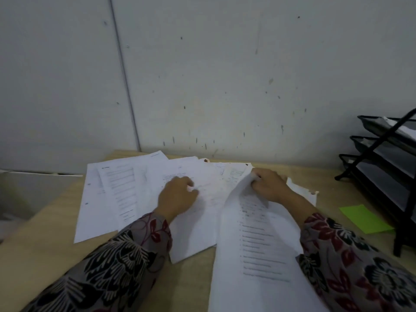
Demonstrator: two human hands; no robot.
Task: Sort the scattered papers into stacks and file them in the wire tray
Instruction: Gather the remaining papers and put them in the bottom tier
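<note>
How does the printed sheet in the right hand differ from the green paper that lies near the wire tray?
The printed sheet is white with lines of text; the green paper looks plain. The printed sheet is far larger than the green paper. The right hand pinches the printed sheet, which curves up; the green paper lies flat on the table, untouched. Neither is in the wire tray.

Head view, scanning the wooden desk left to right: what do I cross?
Fanned-out white printed papers → left hand on those papers → right hand pinching a lifted white sheet → lime-green sticky note → black three-tier wire tray.
</note>
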